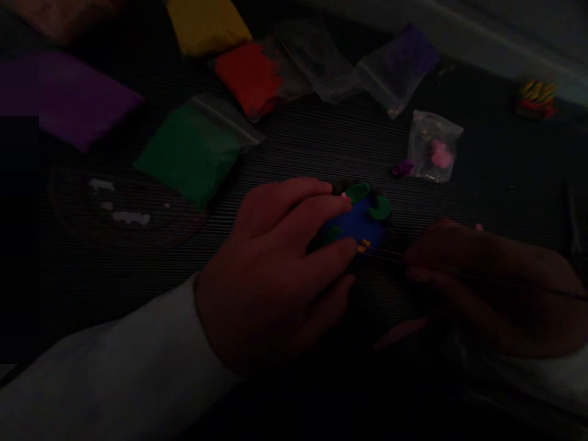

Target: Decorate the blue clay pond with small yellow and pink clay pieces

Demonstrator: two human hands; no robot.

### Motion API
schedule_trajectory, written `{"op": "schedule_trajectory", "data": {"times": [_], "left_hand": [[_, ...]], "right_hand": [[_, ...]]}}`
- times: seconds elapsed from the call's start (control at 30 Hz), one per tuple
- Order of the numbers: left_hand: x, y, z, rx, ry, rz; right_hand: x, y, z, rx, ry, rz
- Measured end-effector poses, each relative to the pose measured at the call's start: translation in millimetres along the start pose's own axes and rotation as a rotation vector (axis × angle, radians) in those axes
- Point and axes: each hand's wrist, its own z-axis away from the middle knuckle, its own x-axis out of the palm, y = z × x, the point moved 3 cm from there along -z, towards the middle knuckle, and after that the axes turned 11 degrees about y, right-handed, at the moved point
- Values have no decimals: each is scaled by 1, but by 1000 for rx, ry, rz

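Observation:
A small clay pond point(362, 220) lies on the dark table, with a blue middle, green lily-pad shapes, a dark brown rim and a bit of pink near my fingers. My left hand point(275, 269) grips it from the left, fingers bent over its rim and covering that side. My right hand point(487, 282) pinches thin metal tweezers point(386, 253) from the right. At the tweezers' tips, by the pond's near edge, is a tiny yellow piece point(364, 246); whether the tips clasp it I cannot tell. The picture is very dark.
Bags of green point(188, 150), red point(250, 76), yellow point(206, 27) and purple point(87, 98) clay lie behind and left. A clear round mat point(184, 236) holds white bits. Beyond my right hand are a bag with pink clay point(434, 150) and a colourful clay piece point(536, 99).

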Motion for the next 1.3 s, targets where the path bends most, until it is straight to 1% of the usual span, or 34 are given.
{"op": "schedule_trajectory", "data": {"times": [0.1, 0.33, 0.6, 0.73, 1.03, 1.17, 1.3], "left_hand": [[-1, 0, 0, -5, 0, 7], [1, -1, 1, 1, -7, -5], [1, -1, 0, 13, -5, 2], [1, 0, -1, -2, -3, -1], [0, 0, -1, -12, -3, 20], [0, 0, -1, -15, -4, 17], [0, -1, 0, -29, 5, 50]], "right_hand": [[0, 0, 0, -16, -20, -3], [-1, 1, 2, 22, -6, -1], [-1, 1, 0, -8, -21, 8], [-2, 0, 1, -34, -25, 13], [-2, 1, 0, -36, -18, -9], [-1, 1, 1, -23, -18, -1], [-5, 1, 3, 27, 2, -21]]}}
